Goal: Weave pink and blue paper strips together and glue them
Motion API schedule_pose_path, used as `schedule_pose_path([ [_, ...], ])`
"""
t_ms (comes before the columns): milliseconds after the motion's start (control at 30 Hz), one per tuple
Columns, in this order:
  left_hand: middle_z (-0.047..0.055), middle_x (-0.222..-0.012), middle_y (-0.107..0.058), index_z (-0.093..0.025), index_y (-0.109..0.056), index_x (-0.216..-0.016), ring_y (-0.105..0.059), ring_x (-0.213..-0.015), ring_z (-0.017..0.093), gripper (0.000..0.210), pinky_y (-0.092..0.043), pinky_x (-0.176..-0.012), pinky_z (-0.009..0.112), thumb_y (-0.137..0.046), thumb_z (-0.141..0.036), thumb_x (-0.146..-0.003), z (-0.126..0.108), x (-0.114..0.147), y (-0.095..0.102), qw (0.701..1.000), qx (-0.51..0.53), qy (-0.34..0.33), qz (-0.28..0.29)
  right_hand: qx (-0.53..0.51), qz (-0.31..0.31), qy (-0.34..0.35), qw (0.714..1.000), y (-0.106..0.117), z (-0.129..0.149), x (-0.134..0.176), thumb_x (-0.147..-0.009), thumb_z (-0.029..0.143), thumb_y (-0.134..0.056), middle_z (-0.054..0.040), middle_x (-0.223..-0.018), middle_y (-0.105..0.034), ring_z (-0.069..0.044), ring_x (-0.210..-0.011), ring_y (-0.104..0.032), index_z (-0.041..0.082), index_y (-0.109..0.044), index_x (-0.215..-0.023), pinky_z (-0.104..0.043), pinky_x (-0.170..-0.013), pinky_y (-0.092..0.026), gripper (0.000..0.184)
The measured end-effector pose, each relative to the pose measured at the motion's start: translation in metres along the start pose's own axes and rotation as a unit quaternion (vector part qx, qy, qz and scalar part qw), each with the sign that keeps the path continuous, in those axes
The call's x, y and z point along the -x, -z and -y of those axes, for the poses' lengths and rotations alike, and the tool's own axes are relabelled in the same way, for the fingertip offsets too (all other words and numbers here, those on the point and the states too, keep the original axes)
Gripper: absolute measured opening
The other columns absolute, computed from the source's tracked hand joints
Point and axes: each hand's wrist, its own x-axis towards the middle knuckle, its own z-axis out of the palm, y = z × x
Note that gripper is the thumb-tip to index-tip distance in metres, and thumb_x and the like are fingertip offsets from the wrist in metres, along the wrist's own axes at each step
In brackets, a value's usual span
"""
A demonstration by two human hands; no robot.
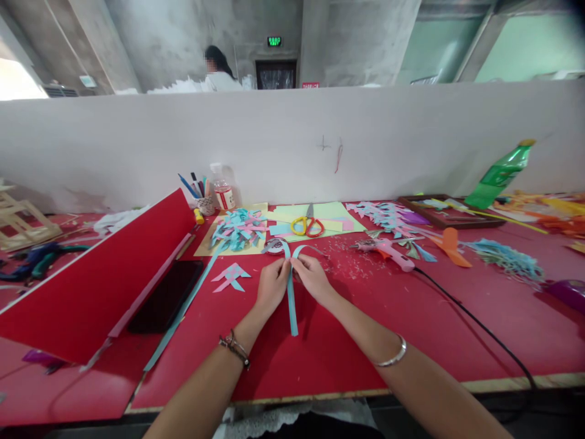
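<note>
Between both hands is a light-blue paper strip [292, 305], its lower end hanging down and its upper part curling over. My left hand [273, 281] is closed, pinching the strip between thumb and fingers. My right hand [312, 277] is closed beside it, thumb and fingertips on the strip's curled part. Left of my hands lies a woven pink-and-blue paper fish shape [232, 277]. Behind them are scissors [307, 227] with yellow and red handles, a roll of tape [275, 245] and a pile of pink and blue folded paper pieces [241, 229].
A red board [109, 274] leans at the left over a black phone [167, 297]. On the right lies a pink glue gun [388, 251] with a black cord [475, 326]. Farther off stand a green bottle [500, 174], a pen cup [205, 204] and a low partition [274, 143].
</note>
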Motion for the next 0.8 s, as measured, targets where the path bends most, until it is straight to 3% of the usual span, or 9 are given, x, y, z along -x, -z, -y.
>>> schedule_pose_path([
  [200, -0.005, -0.05, -0.041, -0.016, -0.042, -0.055, -0.038, -0.049, 0.009, 0.035, -0.028, -0.047, 0.019, -0.034, -0.038, -0.08, 0.0023, -0.0024, 0.0008, 0.999, 0.01, 0.016, -0.039, 0.022, 0.003, -0.005, 1.0, 0.0006, 0.0004, 0.0003, -0.072, 0.035, -0.043, 0.0063, -0.042, -0.036, -0.007, -0.041, -0.034, 0.018, -0.036, -0.049, -0.021, -0.042, -0.026, 0.029],
  [367, -0.004, -0.055, -0.048, -0.015, -0.048, -0.06, -0.043, -0.053, 0.009, 0.032, -0.032, -0.052, 0.019, -0.035, -0.036, -0.08, 0.0045, -0.0045, -0.0005, 1.0, 0.022, 0.004, 0.014, -0.017, -0.024, -0.009, 1.0, 0.0008, -0.0009, -0.0007, -0.073, 0.036, -0.044, 0.0069, -0.043, -0.035, -0.006, -0.041, -0.033, 0.018, -0.036, -0.052, -0.021, -0.042, -0.026, 0.028],
  [500, -0.004, -0.052, -0.049, -0.014, -0.049, -0.058, -0.043, -0.051, 0.009, 0.034, -0.03, -0.05, 0.019, -0.035, -0.037, -0.08, 0.0022, -0.0018, 0.0005, 1.0, -0.003, 0.0, 0.021, -0.023, 0.009, -0.01, 1.0, 0.0007, -0.002, -0.0007, -0.073, 0.04, -0.044, 0.007, -0.043, -0.034, -0.007, -0.04, -0.032, 0.019, -0.037, -0.053, -0.021, -0.041, -0.025, 0.03],
  [633, -0.005, -0.049, -0.043, -0.015, -0.044, -0.055, -0.04, -0.048, 0.009, 0.036, -0.027, -0.047, 0.019, -0.034, -0.038, -0.081, 0.0006, -0.0002, 0.002, 1.0, -0.021, 0.007, -0.009, 0.009, 0.034, 0.002, 0.999, 0.0004, -0.0015, 0.0005, -0.075, 0.038, -0.041, 0.0065, -0.043, -0.035, -0.007, -0.04, -0.033, 0.018, -0.037, -0.052, -0.021, -0.041, -0.025, 0.03],
  [800, -0.005, -0.047, -0.037, -0.016, -0.041, -0.054, -0.035, -0.046, 0.008, 0.038, -0.025, -0.045, 0.019, -0.032, -0.04, -0.081, 0.0009, -0.0009, 0.0011, 0.998, 0.008, 0.024, -0.049, 0.022, 0.017, -0.01, 1.0, 0.0002, -0.0015, 0.0003, -0.075, 0.036, -0.042, 0.0063, -0.042, -0.036, -0.007, -0.04, -0.034, 0.018, -0.035, -0.05, -0.021, -0.041, -0.026, 0.031],
])
